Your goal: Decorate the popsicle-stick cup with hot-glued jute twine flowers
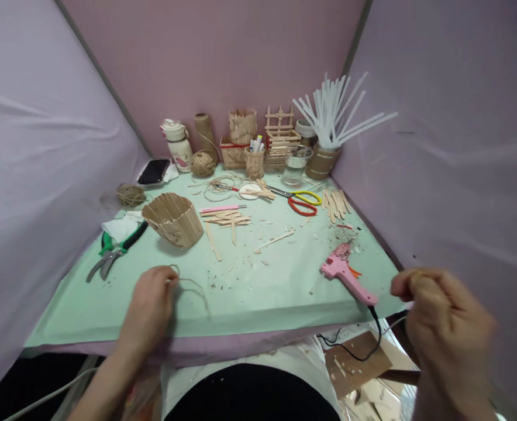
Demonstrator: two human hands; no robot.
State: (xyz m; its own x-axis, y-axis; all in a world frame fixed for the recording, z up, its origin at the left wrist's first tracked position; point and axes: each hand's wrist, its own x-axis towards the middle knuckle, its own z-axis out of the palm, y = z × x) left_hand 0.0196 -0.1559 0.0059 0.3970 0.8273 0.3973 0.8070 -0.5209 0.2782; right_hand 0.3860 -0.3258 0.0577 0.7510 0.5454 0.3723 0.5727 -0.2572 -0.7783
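Low over the front left of the table, my left hand (151, 304) is closed with a thin piece of twine (192, 283) pinched in its fingers; the loose end curls out to the right. My right hand (449, 327) is raised off the right front corner, fingers curled together and slightly blurred; what they hold, if anything, cannot be made out. A basket of wooden sticks (173, 221) stands tilted beyond my left hand. The pink glue gun (348, 279) lies on its side, left of my right hand.
Green-handled pruning shears (113, 251) lie at the left. Wooden sticks (227, 218), scissors (300, 200) and a cup of water (295, 166) are farther back. White glue sticks (328, 111) rise from a pot at the back right. The glue gun's cord (378, 327) hangs over the front edge.
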